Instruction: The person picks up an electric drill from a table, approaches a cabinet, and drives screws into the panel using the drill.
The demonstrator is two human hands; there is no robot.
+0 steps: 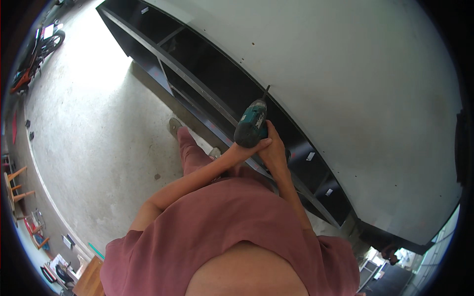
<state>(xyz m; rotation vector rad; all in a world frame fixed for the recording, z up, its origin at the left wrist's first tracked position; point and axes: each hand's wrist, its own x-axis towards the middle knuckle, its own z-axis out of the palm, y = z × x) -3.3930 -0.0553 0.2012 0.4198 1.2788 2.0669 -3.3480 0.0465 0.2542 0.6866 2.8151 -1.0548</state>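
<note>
A teal and black cordless drill (254, 118) is held in front of me. Its long thin bit (267, 92) points away toward the pale board, and I cannot tell whether the tip touches it. My right hand (272, 144) wraps round the drill's grip, most of which is hidden. Close against it, my left hand (253, 151) is closed at the drill's lower rear, with its fingers partly out of sight. Beneath the drill runs a long black shelf unit (207, 96) with open compartments, slanting from upper left to lower right.
The large pale board (365, 98) beyond the unit has several small dark holes. Small white labels (310, 156) are stuck inside the black unit. Grey concrete floor (98, 138) lies to the left. A motorcycle (37, 61) and wooden chairs (17, 190) stand along the far left.
</note>
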